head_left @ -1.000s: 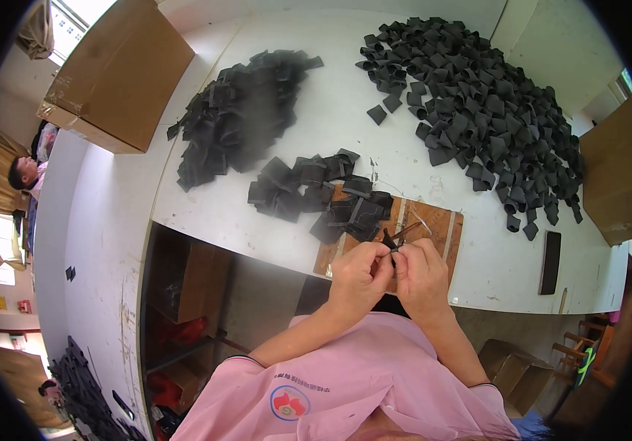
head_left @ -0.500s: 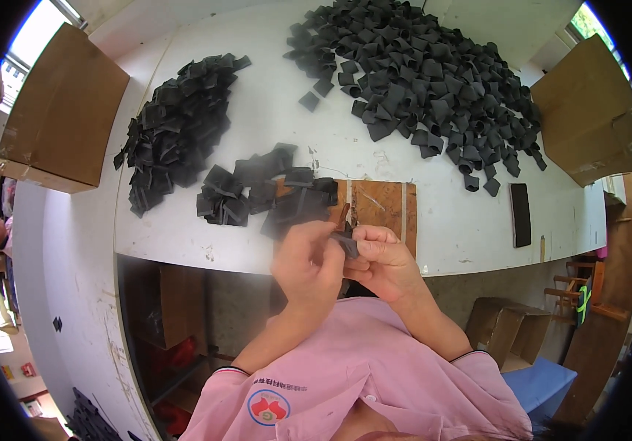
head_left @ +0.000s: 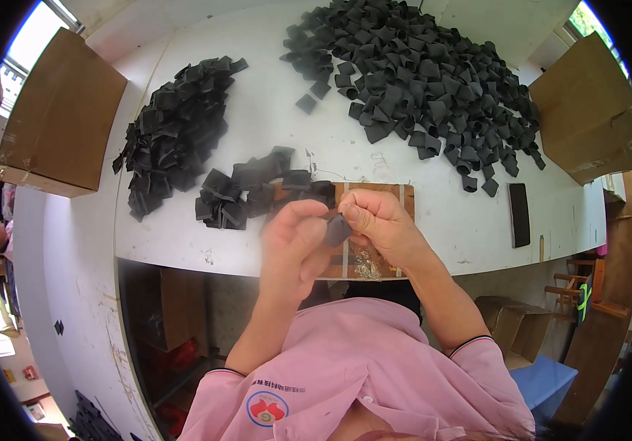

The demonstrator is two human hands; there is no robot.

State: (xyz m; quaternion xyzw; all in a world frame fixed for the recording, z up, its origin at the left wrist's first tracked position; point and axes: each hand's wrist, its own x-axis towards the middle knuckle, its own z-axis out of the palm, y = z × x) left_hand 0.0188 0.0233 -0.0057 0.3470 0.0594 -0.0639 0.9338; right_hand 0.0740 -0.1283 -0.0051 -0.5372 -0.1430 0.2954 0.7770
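Between my two hands, over a brown wooden board [head_left: 378, 250], is a small dark grey fabric piece [head_left: 338, 230]. My left hand [head_left: 295, 239] closes on its left side with thumb and fingers. My right hand [head_left: 378, 224] pinches its upper right edge, fingers curled. Both hands hide part of the board and of the piece. Just beyond my left hand, several flat dark fabric pieces [head_left: 222, 200] lie in a small loose cluster, some overlapping the board's left end.
A big heap of dark fabric loops [head_left: 433, 81] covers the far right of the white table [head_left: 257, 125]. Another heap of flattened pieces [head_left: 176, 132] lies at left. Cardboard boxes stand left [head_left: 62, 110] and right [head_left: 588, 110]. A black phone [head_left: 519, 215] lies near the right edge.
Both hands have moved slightly away from my body with the fabric piece, which is now turned and shows more of its face. The near part of the board has come into view.
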